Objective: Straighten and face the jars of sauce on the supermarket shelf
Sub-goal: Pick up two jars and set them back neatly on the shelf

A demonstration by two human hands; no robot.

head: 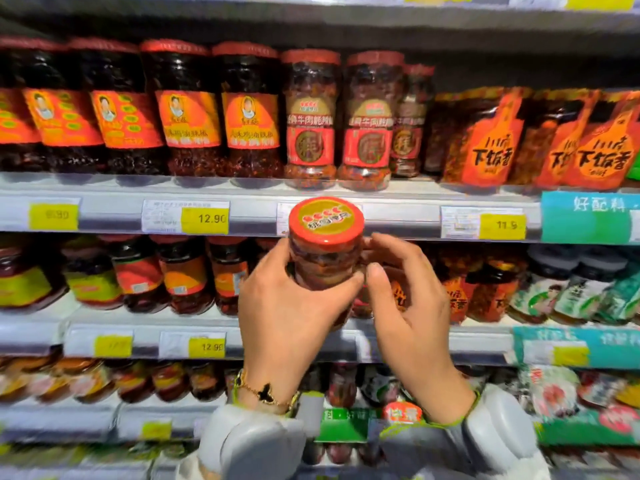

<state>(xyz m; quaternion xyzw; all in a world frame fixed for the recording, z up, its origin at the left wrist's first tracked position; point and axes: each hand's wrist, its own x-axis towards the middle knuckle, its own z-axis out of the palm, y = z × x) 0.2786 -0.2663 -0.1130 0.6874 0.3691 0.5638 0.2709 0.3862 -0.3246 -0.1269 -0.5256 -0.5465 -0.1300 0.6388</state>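
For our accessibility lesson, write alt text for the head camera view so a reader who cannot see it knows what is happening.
A person's left hand grips a red-lidded sauce jar held out in front of supermarket shelves, while the right hand touches its side. Matching jars stand on the shelf above, over yellow price tags.
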